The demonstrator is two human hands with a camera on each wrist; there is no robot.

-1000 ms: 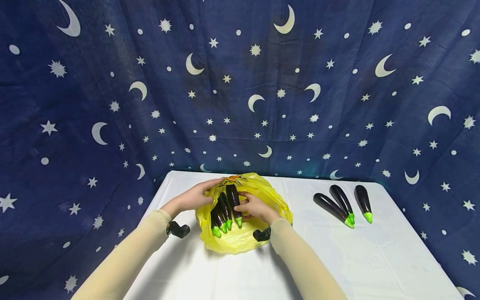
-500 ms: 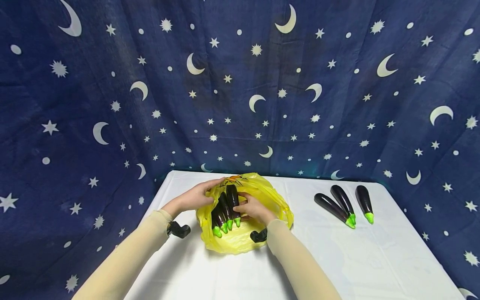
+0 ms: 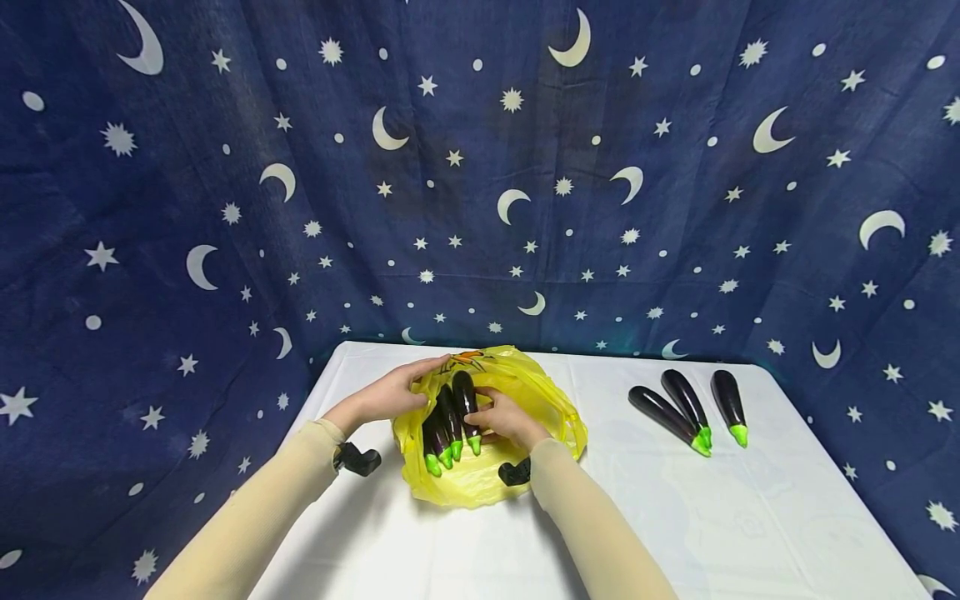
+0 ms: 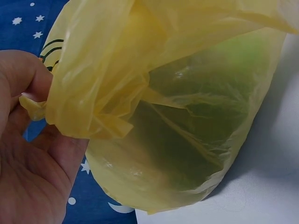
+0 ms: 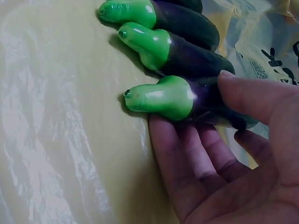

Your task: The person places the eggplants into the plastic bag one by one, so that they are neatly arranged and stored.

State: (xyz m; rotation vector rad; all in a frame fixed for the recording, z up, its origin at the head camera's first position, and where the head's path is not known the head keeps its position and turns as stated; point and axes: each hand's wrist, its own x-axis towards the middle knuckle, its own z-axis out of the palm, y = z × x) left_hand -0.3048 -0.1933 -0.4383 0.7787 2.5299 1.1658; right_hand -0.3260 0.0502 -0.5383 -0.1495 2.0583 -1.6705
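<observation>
A yellow plastic bag lies on the white table with its mouth facing me. Inside it several dark purple eggplants with green stems lie side by side. My left hand holds the bag's rim at the upper left, the plastic caught between thumb and fingers. My right hand is inside the bag and grips the rightmost eggplant, thumb on top and fingers along its near side. That eggplant rests against its neighbour. In the left wrist view, the eggplants show only as dark shapes through the plastic.
Outside the bag, on the right of the table, lie a slanted eggplant, another touching it at the stem, and a third eggplant apart. A dark blue curtain with moons and stars hangs behind.
The rightmost eggplant in the bag has shifted slightly left, closing the gap to its neighbour. My right hand has moved left with it. My left hand stays in place on the bag's rim.
</observation>
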